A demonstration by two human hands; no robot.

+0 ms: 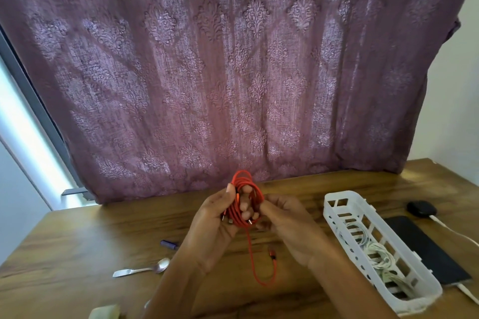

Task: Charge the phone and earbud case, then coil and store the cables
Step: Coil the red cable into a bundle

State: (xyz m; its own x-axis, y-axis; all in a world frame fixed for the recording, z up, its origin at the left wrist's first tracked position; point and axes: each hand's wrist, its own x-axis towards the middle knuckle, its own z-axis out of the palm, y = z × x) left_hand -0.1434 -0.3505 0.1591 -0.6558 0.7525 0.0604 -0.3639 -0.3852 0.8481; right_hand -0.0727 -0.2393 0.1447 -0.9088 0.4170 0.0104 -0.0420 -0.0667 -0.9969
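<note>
1. Red cable (245,179): gathered into a coil of several loops, held above the wooden table (77,241) at centre, in front of the person.
2. Left hand (215,217): fingers wrapped through and round the coil, thumb up its near side. It carries the bundle.
3. Right hand (285,220): fingers curled against the coil's right edge, gripping the loops there.
4. Loose tail: one length hangs from the coil, bends on the table and ends in a connector lying flat. Several short connector ends stick out at the bottom of the coil.
5. Handling, as judged: light, soft and springy. The loops are likely to open if the grip slackens. Best taken across the whole bundle at mid-coil, never by a connector, and the tail wound in without sharp bends at the plug.
6. White slotted basket (417,303): stands on the table to the right, well apart from the hands. It holds coiled white cables (375,254); its far end looks unfilled.
7. Phone (425,248): lies just beyond the basket, a white lead at its near end.
8. Earbud case (421,208): sits by the phone's far end, a white lead running off from it.
</note>
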